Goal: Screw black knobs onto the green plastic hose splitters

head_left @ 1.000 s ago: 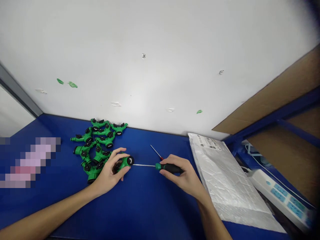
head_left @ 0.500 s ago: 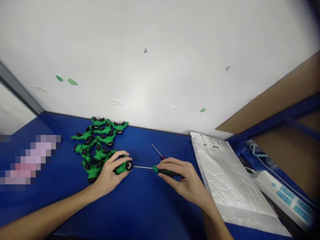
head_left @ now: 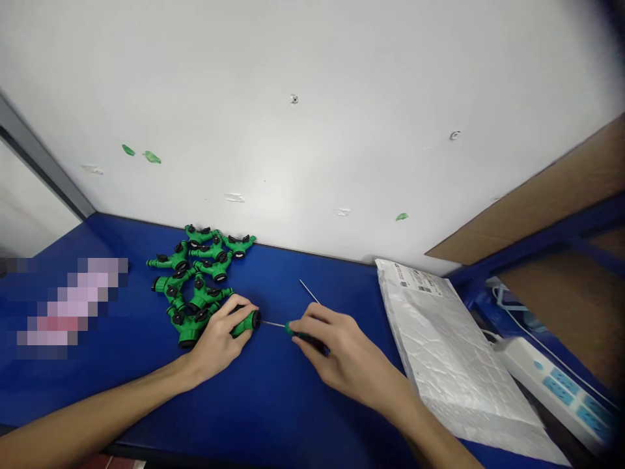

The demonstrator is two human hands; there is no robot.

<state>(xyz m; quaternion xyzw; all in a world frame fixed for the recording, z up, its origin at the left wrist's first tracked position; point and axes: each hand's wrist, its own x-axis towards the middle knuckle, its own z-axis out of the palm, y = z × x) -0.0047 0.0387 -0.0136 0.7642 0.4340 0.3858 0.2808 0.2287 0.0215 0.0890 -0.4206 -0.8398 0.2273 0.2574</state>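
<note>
My left hand (head_left: 222, 342) is closed around a green hose splitter (head_left: 245, 323), whose black-rimmed end points right. My right hand (head_left: 336, 345) grips the dark green handle of a screwdriver (head_left: 291, 327). The thin shaft reaches left to the splitter's end; whether the tip is inside the opening I cannot tell. Just beyond my right hand lies a second thin metal shaft (head_left: 308, 290), its handle hidden by my fingers. Left of my left hand, several green Y-shaped hose splitters with black levers (head_left: 209, 296) lie in a cluster on the blue table (head_left: 273, 404).
A white padded mailing bag (head_left: 454, 352) lies along the right side, with a power strip (head_left: 556, 384) beyond it. The white wall (head_left: 293, 150) rises behind the table. A blurred-out pinkish patch (head_left: 73, 306) sits at the far left.
My right hand has moved left, bringing the screwdriver shaft up to the splitter's end. The splitter has turned slightly, and my right hand now covers the second tool's red part. The view has shifted a little.
</note>
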